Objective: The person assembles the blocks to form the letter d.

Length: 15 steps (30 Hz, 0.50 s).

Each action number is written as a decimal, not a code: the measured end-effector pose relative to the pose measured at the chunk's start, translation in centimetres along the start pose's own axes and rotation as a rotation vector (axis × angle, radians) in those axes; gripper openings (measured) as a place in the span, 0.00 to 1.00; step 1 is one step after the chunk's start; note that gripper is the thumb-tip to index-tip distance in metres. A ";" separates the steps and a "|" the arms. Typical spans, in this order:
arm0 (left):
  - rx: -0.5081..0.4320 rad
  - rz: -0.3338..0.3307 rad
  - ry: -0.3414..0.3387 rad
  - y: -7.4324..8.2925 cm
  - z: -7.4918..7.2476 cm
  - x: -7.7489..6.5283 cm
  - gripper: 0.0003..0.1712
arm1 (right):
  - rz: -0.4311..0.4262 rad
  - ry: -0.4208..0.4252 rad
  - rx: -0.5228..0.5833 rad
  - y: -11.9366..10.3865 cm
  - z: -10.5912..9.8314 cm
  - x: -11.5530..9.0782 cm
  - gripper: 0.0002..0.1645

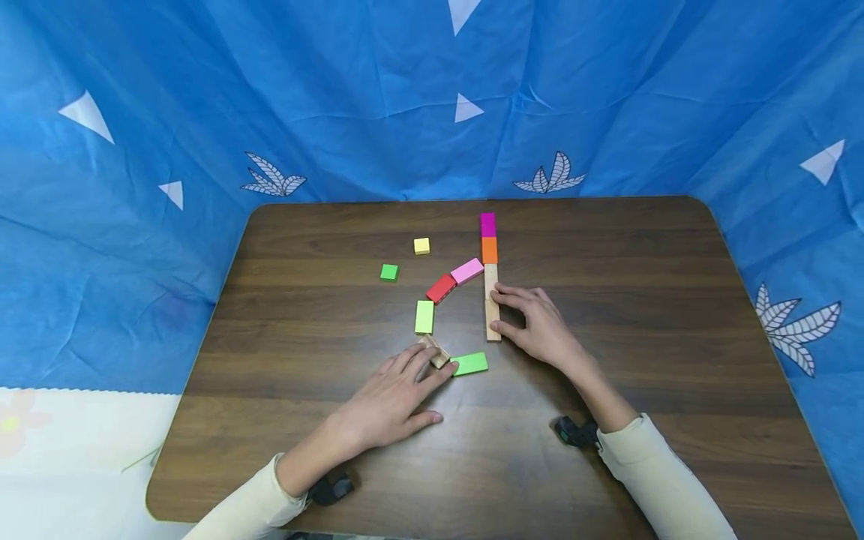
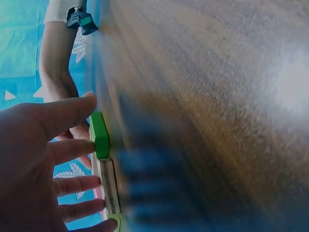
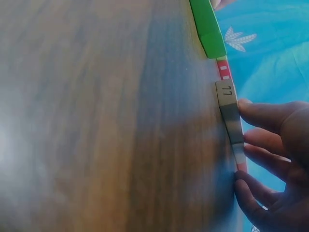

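Observation:
My left hand spreads its fingers over a plain wooden block, fingertips touching it and the end of a green block. From there a curve runs on through a light green block, a red block and a pink block. The pink one meets a straight column: magenta block, orange block, then two plain wooden blocks, the far one and the near one. My right hand rests thumb and fingertips against the column's right side; the near block shows markings.
A small yellow block and a small green block lie apart, left of the column. Everything sits on a dark wooden table. Blue patterned cloth hangs behind and beside it. Each wrist wears a black camera.

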<state>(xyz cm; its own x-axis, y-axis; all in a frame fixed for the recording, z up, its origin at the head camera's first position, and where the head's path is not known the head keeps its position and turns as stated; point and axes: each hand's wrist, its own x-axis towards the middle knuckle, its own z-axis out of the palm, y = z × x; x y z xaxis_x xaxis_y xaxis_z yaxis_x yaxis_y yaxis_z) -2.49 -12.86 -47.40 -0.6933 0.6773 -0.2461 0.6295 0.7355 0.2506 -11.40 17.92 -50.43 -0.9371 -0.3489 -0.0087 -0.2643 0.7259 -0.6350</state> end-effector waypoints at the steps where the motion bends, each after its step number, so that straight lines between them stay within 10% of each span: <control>1: 0.004 -0.001 -0.001 0.0 0.0 0.0 0.48 | -0.004 0.002 0.000 0.0 0.0 0.0 0.37; 15: 0.031 -0.008 -0.010 0.0 0.0 0.1 0.47 | 0.009 0.003 0.033 0.5 -0.4 0.2 0.36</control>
<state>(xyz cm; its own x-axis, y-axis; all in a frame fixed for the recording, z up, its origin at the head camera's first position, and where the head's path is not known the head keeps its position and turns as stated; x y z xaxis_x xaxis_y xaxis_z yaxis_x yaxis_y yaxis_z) -2.55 -12.81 -47.43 -0.6948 0.6717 -0.2571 0.6347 0.7407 0.2200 -11.83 18.39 -50.44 -0.9401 -0.3407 -0.0126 -0.2480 0.7089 -0.6603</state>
